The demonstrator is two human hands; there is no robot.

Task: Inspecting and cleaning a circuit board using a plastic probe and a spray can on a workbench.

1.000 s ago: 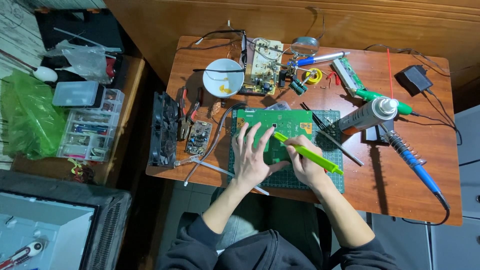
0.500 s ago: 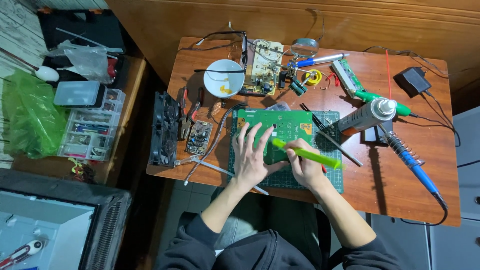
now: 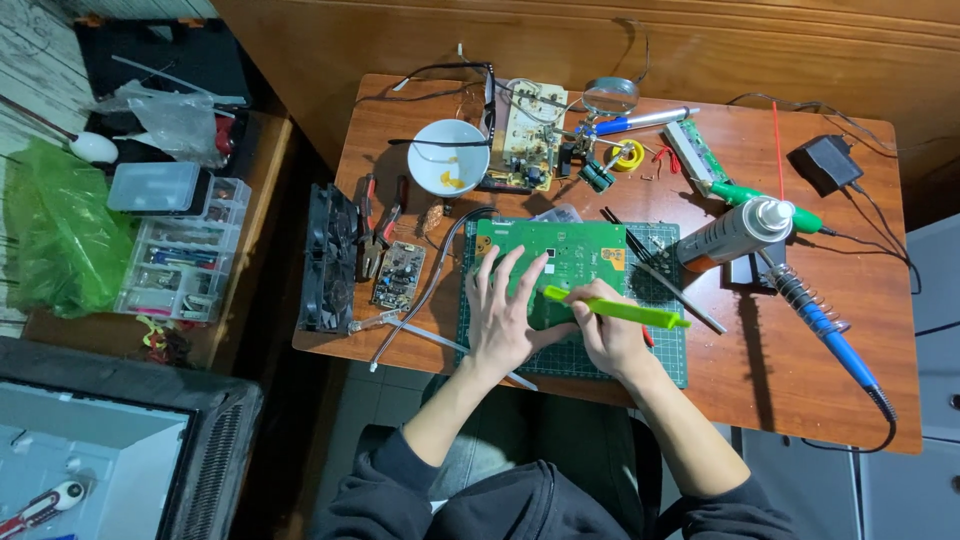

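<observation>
Seen from the head camera, a flat rectangular green circuit board (image 3: pixel 560 262) lies on a dark green gridded cutting mat (image 3: pixel 668 352), which sits at the near middle of a reddish-brown wooden desk (image 3: pixel 800 370). The left hand (image 3: pixel 508 315) lies open, palm down, its fingers spread and pressed flat on the board's left half, the wrist coming in from the near edge. The right hand (image 3: pixel 610 335) is closed around a slim bright-green plastic brush-like tool (image 3: pixel 615 308), held nearly level; the tool's left tip meets the board's surface, and its handle runs out to the right over the mat.

To the right of the mat a silvery metal spray can (image 3: pixel 738 232) lies tilted. Near it a blue-handled soldering iron (image 3: pixel 835 345) rests in a coiled wire stand. At the far side of the desk stand a smooth white round bowl (image 3: pixel 448 156) and a beige bare circuit board studded with components (image 3: pixel 530 135). To the left of the mat lie a small green circuit board (image 3: pixel 398 275), red-handled pliers (image 3: pixel 378 225) and a black ribbed fan frame (image 3: pixel 330 258) at the desk's left edge.
</observation>
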